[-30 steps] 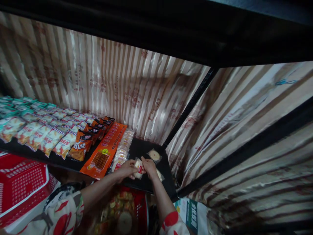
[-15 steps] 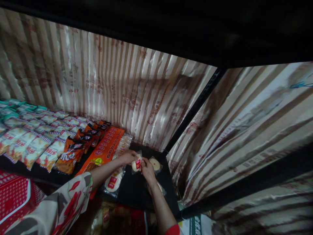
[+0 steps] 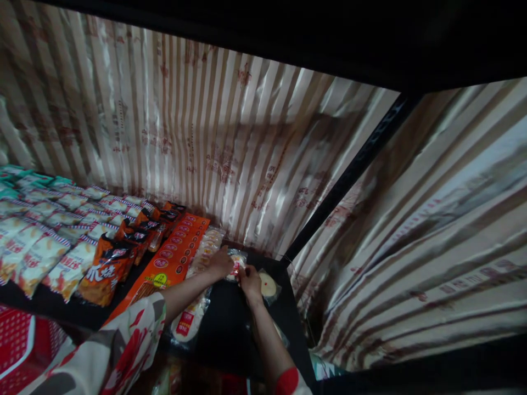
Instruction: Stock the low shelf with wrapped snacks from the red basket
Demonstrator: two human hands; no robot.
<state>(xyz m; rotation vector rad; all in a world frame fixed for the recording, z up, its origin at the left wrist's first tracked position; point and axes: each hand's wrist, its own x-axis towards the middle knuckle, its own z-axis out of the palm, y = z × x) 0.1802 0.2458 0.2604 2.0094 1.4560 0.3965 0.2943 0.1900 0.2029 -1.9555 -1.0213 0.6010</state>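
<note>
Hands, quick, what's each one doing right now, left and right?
Left hand: closed on the left side of a small clear-wrapped snack packet, low over the black shelf.
Right hand: pinching the same packet's right edge.

Large white characters on orange-black snack bag (image 3: 101, 272), too blurred to read, other package print illegible

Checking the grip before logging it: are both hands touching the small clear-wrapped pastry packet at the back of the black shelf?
Touching. The head view shows the left hand and right hand both pinching the small packet, fingers overlapping its wrapper.
</note>
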